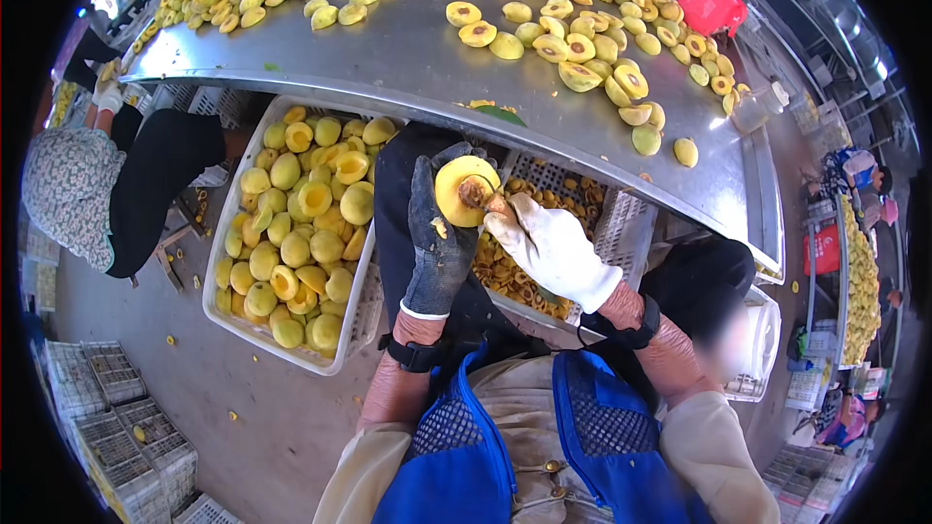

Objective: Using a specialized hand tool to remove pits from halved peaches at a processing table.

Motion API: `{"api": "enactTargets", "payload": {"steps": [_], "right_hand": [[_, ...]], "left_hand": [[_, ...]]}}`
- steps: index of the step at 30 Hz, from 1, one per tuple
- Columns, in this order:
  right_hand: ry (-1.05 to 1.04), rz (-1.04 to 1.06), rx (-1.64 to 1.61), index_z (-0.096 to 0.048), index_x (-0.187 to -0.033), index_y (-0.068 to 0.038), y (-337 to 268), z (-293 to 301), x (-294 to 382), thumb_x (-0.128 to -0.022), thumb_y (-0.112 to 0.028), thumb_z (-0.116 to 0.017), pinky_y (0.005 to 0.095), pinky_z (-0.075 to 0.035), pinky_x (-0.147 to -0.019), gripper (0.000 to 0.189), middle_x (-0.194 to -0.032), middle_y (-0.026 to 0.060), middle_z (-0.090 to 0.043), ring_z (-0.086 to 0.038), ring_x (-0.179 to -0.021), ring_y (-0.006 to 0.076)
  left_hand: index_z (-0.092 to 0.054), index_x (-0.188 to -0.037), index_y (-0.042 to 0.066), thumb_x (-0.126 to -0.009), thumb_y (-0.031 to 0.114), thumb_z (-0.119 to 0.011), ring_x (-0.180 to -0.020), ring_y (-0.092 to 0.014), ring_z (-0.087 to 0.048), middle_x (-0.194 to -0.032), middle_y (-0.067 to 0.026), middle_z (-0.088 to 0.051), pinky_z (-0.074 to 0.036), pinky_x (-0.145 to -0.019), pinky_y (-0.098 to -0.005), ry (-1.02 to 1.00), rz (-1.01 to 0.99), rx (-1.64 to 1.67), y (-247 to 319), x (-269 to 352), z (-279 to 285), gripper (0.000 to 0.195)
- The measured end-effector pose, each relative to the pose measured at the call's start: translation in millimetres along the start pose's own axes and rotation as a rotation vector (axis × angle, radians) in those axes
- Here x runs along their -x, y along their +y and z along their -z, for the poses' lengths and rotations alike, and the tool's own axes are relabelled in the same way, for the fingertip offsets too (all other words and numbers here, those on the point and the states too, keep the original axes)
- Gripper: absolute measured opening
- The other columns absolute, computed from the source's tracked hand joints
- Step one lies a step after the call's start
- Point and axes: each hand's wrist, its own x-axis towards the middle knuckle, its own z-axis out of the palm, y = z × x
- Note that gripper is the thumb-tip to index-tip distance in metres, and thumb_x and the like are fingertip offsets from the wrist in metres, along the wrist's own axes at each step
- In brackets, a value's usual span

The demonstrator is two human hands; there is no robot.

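Observation:
A halved yellow stone fruit (453,193), its brown pit showing, rests in my left hand (444,247), which wears a dark glove. My right hand (550,247), in a white glove, grips a small pitting tool (496,205) by its brownish handle; its looped metal end is at the pit. Both hands are above my lap, near the edge of a metal table (408,44). Under them stands a crate (611,233) holding brown-yellow pits and scraps (510,273). To the left, a white plastic crate (212,269) is full of fruit halves (295,249).
Many cut fruit halves (580,47) lie on the table, with a red container (712,0) and a clear plastic jar (759,108) at its right. A co-worker (80,175) sits at the left. Stacked crates (138,444) stand at lower left; other people work at far right.

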Motion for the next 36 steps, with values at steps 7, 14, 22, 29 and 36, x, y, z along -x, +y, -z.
{"api": "enactTargets", "payload": {"steps": [7, 14, 22, 29, 36], "right_hand": [[-0.052, -0.151, 0.015, -0.052, -0.09, -0.003, 0.7, -6.5, 8.2, -0.091, -0.027, -0.055, 0.042, -0.047, -0.046, 0.025, -0.058, 0.0173, -0.058, -0.06, -0.053, 0.0353], [-0.182, -0.186, 0.033, -0.052, -0.092, -0.001, 8.9, 0.7, 10.5, -0.093, -0.029, -0.051, 0.0446, -0.047, -0.048, 0.028, -0.057, 0.0202, -0.056, -0.059, -0.053, 0.0378], [-0.456, -0.597, -0.68, -0.054, -0.089, -0.001, 1.9, 19.7, 11.7, -0.093, -0.052, -0.043, 0.0277, -0.038, -0.038, 0.053, -0.052, 0.0044, -0.047, -0.044, -0.038, 0.0109], [-0.492, -0.814, -0.972, -0.05, -0.086, 0.0, -16.4, 20.4, 11.5, -0.091, -0.059, -0.041, 0.0195, -0.03, -0.032, 0.061, -0.051, -0.0037, -0.039, -0.037, -0.036, 0.0041], [-0.596, -0.854, -0.777, -0.051, -0.088, -0.002, -29.1, 35.6, 18.3, -0.093, -0.055, -0.04, 0.0198, -0.033, -0.036, 0.054, -0.054, -0.0044, -0.041, -0.038, -0.039, 0.004]], "left_hand": [[-0.045, -0.115, -0.001, -0.081, 0.005, -0.064, -0.095, -0.021, -0.06, -0.104, -0.0115, -0.058, -0.049, -0.088, -0.0326, 0.085, 0.04, 0.203, -10.2, -3.0, -22.7, 0.039], [-0.053, -0.109, -0.003, -0.093, 0.018, -0.041, -0.092, -0.02, -0.06, -0.101, -0.0113, -0.062, -0.048, -0.084, -0.0298, 0.088, 0.26, 0.444, -14.4, -2.9, -21.3, 0.029], [-0.053, -0.11, -0.004, -0.096, 0.023, -0.038, -0.093, -0.021, -0.059, -0.103, -0.0128, -0.061, -0.048, -0.088, -0.0322, -0.017, 0.068, 0.263, -6.8, -3.8, -15.1, 0.034], [-0.054, -0.104, -0.003, -0.1, 0.034, -0.031, -0.085, -0.022, -0.061, -0.094, -0.013, -0.063, -0.049, -0.085, -0.0326, 0.304, 0.251, 0.579, -16.5, 9.2, -31.8, 0.044], [-0.059, -0.093, 0.0, -0.1, 0.037, -0.031, -0.077, -0.016, -0.06, -0.086, -0.0082, -0.063, -0.048, -0.077, -0.0286, 0.14, 0.231, 0.424, 1.0, 9.2, -23.3, 0.047]]}}
